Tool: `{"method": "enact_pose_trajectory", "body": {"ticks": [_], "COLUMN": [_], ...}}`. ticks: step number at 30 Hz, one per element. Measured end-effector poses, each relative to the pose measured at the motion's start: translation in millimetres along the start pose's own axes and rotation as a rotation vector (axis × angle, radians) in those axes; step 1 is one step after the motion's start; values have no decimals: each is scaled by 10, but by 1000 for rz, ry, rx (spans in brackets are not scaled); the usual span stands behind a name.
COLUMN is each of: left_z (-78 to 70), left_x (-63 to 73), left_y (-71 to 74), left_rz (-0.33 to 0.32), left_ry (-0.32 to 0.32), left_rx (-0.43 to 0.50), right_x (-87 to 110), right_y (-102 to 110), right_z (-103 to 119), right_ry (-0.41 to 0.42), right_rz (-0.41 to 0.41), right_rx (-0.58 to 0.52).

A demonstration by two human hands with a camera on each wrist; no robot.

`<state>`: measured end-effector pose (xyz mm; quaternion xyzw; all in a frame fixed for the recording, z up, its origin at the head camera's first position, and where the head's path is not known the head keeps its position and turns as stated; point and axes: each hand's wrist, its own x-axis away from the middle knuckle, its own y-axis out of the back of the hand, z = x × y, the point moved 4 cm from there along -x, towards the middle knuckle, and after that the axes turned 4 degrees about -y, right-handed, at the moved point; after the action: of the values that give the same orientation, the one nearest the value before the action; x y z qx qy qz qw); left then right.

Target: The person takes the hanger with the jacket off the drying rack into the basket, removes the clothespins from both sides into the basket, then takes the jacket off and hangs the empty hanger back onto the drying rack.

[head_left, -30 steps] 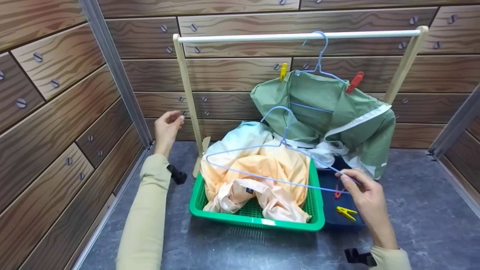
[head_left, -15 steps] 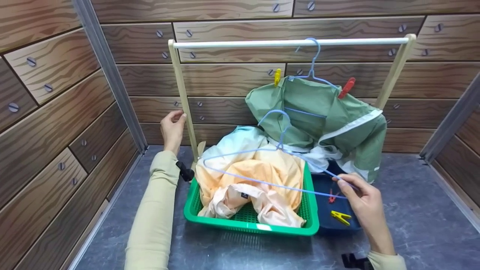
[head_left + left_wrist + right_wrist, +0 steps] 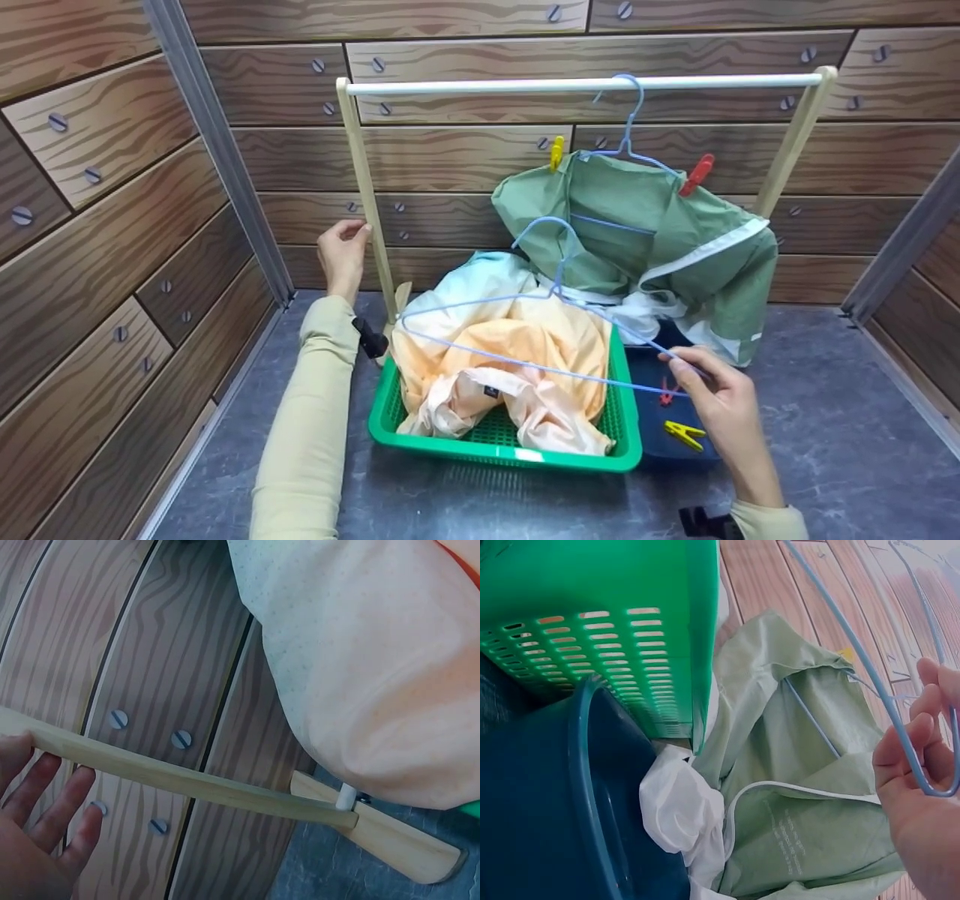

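Note:
My right hand (image 3: 724,401) grips one end of a blue wire clothes hanger (image 3: 525,364), held tilted above the laundry with its hook upward. In the right wrist view, the fingers (image 3: 904,746) curl around the hanger's bent corner (image 3: 930,784). My left hand (image 3: 343,259) is at the left post (image 3: 367,180) of a wooden rack. Its loosely bent fingers (image 3: 64,802) touch the edge of that post in the left wrist view; the thumb is not clear there. Beneath the hanger, a peach and pale-blue garment (image 3: 517,334) lies bunched in a green basket (image 3: 502,450).
A green jacket (image 3: 630,195) hangs from the rack's white bar (image 3: 487,87) on another blue hanger (image 3: 628,135), with a yellow clothespin (image 3: 556,154) and a red one (image 3: 697,175). A dark blue bin (image 3: 652,442) right of the basket holds a yellow clothespin (image 3: 684,435) and a red one.
My left hand has moved right, up to the rack's post. The right hand still holds the hanger over the basket. The head view has shifted slightly.

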<state>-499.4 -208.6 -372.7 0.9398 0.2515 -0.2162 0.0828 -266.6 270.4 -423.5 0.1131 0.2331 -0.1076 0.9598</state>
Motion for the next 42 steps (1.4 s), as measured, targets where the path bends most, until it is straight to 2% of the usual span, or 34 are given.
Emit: {"method": "enact_pose_trajectory", "body": {"ticks": [7, 12, 16, 21, 29, 37, 42], "left_z": [-47, -77, -79, -57, -63, -8, 43], "left_x": [-46, -84, -92, -96, -115, -50, -26], "left_y": [-10, 9, 38, 95, 120, 37, 24], "left_rz": [31, 40, 57, 47, 52, 83, 90], "left_ry": [-7, -30, -34, -17, -8, 70, 115], "left_rx": [-25, -53, -62, -77, -84, 4, 31], "right_x": [-80, -263, -444, -654, -1028, -1333, -1534], "right_y": [-46, -42, -79, -195, -343, -481, -593], "right_z": [106, 278, 560, 950, 1333, 1458, 1366], "right_ry": [10, 84, 131, 111, 157, 156, 143], "right_rz": [-17, -3, 16, 25, 2, 4, -5], "right_rx": [17, 19, -14, -21, 79, 95, 130]}}
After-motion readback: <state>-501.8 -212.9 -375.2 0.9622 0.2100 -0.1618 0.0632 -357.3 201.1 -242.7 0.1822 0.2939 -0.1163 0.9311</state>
